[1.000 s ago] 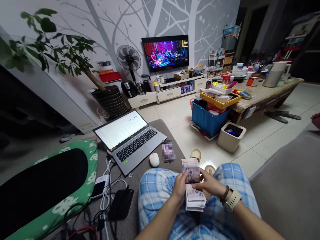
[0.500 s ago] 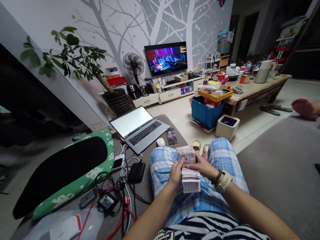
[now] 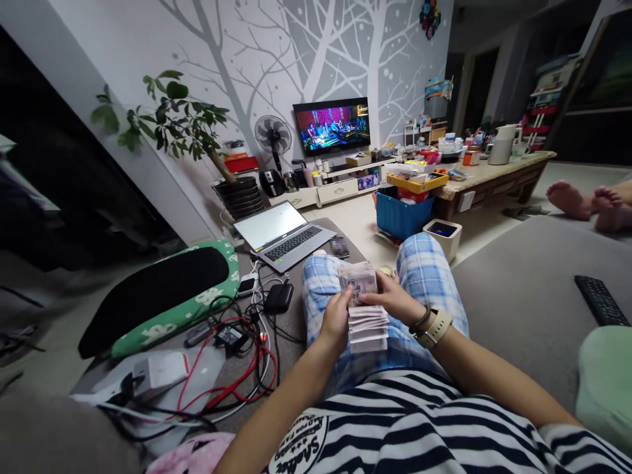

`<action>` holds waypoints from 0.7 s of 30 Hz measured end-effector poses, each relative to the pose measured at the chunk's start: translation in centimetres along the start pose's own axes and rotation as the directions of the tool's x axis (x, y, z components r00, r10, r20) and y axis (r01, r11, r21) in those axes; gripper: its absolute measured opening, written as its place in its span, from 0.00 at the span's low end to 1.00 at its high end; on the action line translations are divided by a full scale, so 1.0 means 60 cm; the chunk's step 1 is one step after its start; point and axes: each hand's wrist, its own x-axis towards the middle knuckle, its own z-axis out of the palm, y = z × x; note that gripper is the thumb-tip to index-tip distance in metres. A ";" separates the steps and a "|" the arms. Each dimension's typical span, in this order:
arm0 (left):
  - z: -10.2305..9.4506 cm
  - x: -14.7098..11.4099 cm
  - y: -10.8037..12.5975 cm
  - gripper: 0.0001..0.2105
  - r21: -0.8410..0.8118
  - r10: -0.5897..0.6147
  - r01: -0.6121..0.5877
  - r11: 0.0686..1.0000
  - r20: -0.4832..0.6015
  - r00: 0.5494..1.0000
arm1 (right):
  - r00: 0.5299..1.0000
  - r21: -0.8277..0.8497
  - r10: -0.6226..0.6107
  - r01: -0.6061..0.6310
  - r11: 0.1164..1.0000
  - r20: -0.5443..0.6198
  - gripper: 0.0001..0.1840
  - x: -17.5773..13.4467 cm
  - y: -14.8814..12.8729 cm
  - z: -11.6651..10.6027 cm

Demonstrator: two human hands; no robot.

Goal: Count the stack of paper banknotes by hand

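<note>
One spread of banknotes [image 3: 368,322] was positioned above my plaid trousers [image 3: 429,273], long axis running from knees toward my striped shirt [image 3: 395,411]; I could not count individual notes. My left hand [image 3: 336,317] gripped the left edge, thumb on top. My right hand [image 3: 394,296] gripped the right edge, thumb across the face. Both forearms angled inward. One watch [image 3: 438,328] encircled the right wrist.

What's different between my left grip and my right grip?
Your left grip is at the left edge of the banknotes; your right grip is at their right side. The right grip's wrist wears a pale watch and dark bracelet; the left grip's is bare. Both hold the banknotes.
</note>
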 end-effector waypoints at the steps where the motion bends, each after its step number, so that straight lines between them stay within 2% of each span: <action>1: -0.003 -0.016 -0.003 0.13 0.002 0.010 -0.010 1.000 0.001 1.000 | 0.999 -0.020 -0.023 0.022 1.000 -0.028 0.29 -0.011 -0.002 0.007; 5: -0.017 -0.086 -0.015 0.15 -0.008 0.072 -0.072 0.997 -0.001 0.997 | 0.989 -0.103 -0.106 0.096 0.990 -0.101 0.20 -0.057 -0.005 0.034; 12: -0.020 -0.183 -0.023 0.13 0.006 0.219 -0.219 0.976 0.027 0.975 | 0.937 -0.335 -0.230 0.135 0.932 -0.264 0.23 -0.151 -0.032 0.060; 17: -0.016 -0.239 -0.021 0.12 -0.024 0.202 -0.200 0.979 0.108 0.973 | 0.898 -0.436 -0.353 0.215 0.874 -0.265 0.21 -0.210 -0.062 0.087; 21: -0.024 -0.270 -0.028 0.13 -0.080 0.240 -0.232 0.970 0.129 0.962 | 0.885 -0.518 -0.414 0.257 0.816 -0.214 0.19 -0.233 -0.075 0.107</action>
